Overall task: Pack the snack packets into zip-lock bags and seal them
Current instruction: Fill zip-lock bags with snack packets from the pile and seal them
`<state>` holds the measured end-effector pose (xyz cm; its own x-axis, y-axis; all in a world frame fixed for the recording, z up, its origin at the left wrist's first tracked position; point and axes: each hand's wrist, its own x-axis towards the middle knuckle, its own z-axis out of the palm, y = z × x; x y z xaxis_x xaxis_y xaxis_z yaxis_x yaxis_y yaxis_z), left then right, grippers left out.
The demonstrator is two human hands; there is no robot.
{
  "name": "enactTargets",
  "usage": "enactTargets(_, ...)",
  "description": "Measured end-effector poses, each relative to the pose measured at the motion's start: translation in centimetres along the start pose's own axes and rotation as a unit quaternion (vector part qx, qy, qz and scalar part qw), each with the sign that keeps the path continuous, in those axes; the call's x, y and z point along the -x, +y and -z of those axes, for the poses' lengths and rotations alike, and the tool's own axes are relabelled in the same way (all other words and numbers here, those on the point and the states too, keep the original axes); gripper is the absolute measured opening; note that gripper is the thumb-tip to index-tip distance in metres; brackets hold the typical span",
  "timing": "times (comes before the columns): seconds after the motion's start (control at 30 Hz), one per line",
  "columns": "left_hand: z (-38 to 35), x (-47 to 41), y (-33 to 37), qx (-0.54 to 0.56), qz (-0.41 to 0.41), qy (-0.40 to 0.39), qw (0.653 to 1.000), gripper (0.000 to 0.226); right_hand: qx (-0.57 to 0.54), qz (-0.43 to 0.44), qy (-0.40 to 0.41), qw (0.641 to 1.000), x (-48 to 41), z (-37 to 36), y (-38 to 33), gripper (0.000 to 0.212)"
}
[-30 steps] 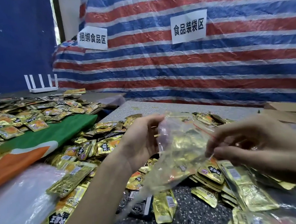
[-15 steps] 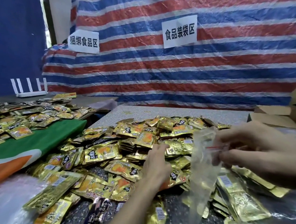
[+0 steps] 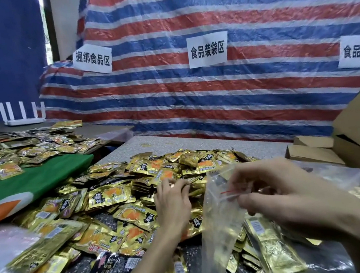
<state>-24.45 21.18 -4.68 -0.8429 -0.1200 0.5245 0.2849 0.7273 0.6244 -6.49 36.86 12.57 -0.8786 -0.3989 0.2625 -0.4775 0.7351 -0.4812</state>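
Note:
A heap of gold snack packets [image 3: 171, 172] covers the speckled table [image 3: 132, 148] in front of me. My right hand [image 3: 274, 193] pinches the red-striped mouth of a clear zip-lock bag [image 3: 221, 218], which hangs limp over the packets and looks empty. My left hand [image 3: 173, 200] reaches into the heap, its fingertips curled on gold packets at the pile's middle; whether it has one gripped is not plain. More packets [image 3: 273, 252] lie under the bag at the lower right.
A black packet [image 3: 112, 268] lies at the near edge. A second packet pile [image 3: 28, 148] sits on a green cloth [image 3: 36, 181] at left. Cardboard boxes [image 3: 359, 134] stand at right, clear bags [image 3: 336, 174] beside them. A striped tarp with paper signs closes the back.
My left hand let go of the bag and dropped forward into the packet heap. The bag now hangs from my right hand alone.

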Motion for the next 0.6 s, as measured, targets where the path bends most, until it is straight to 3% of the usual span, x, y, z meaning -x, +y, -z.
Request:
enactTargets(0.3, 10.7, -1.9, 2.4, 0.175, 0.039, -0.036, 0.983, 0.018, -0.004, 0.027, -0.013, 1.000, -0.1, -0.3, -0.4, 0.011)
enactTargets(0.6, 22.5, 0.8, 7.4, 0.281, -0.046, 0.161, 0.945, 0.011, -0.002, 0.052, -0.019, 0.998, -0.5, -1.1, -0.7, 0.005)
